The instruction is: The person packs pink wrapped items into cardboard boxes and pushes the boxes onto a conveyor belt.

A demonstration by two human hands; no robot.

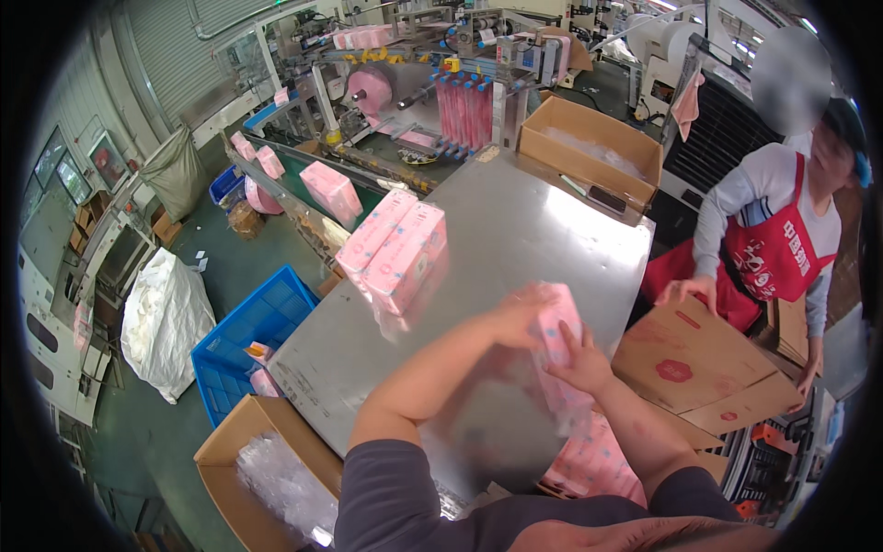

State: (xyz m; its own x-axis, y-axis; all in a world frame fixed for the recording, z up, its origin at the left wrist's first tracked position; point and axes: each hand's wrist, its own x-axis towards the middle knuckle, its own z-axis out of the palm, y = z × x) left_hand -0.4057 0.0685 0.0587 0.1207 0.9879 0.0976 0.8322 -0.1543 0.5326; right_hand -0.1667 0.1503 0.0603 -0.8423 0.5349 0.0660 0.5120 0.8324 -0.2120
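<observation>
Over the right part of the metal table, a pink tissue pack is held upright between my two hands. My left hand grips its left side, slightly blurred. My right hand presses on its right side, thumb and fingers bent against the wrapper. Below my right forearm, close to my body, lies a pink printed bundle of packs, partly hidden. Two more pink packs stand side by side on the table's left edge.
A conveyor carries several pink packs at the left. Open cartons stand at the back and lower left. A blue crate sits beside the table. At right, a co-worker in a red apron handles a brown carton.
</observation>
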